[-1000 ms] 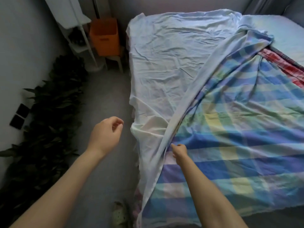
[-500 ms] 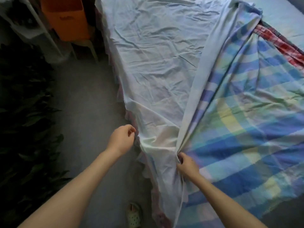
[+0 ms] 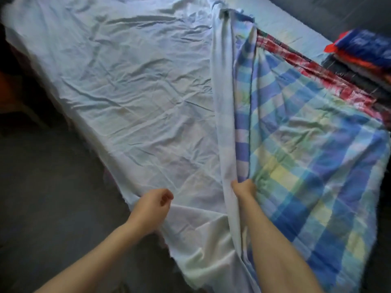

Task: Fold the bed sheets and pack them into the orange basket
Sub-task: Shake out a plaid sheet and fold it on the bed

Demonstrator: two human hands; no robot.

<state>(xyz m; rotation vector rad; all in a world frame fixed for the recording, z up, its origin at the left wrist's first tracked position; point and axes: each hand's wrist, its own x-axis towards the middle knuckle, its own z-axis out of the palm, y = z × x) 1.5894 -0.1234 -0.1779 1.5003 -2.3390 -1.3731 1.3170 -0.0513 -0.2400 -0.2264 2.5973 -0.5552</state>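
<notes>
A wrinkled pale blue sheet [image 3: 127,85] covers the left part of the bed and hangs over its near edge. To its right lies a blue, yellow and green checked sheet [image 3: 306,166]. Between them runs a raised ridge of bunched cloth. My right hand [image 3: 244,188] grips that ridge at its near end. My left hand [image 3: 151,208] is curled on the pale sheet's left edge, over the side of the bed. Only a dim sliver of the orange basket [image 3: 5,89] shows at the far left edge.
A stack of folded red, blue and dark cloths [image 3: 359,51] sits at the bed's far right. A red checked cloth [image 3: 313,70] lies under the checked sheet's far edge. Dark floor [image 3: 42,187] runs along the left of the bed.
My left hand has reached the pale sheet's edge and closed on it. My right hand keeps its grip on the ridge. The view has swung right, pushing the basket almost out of sight.
</notes>
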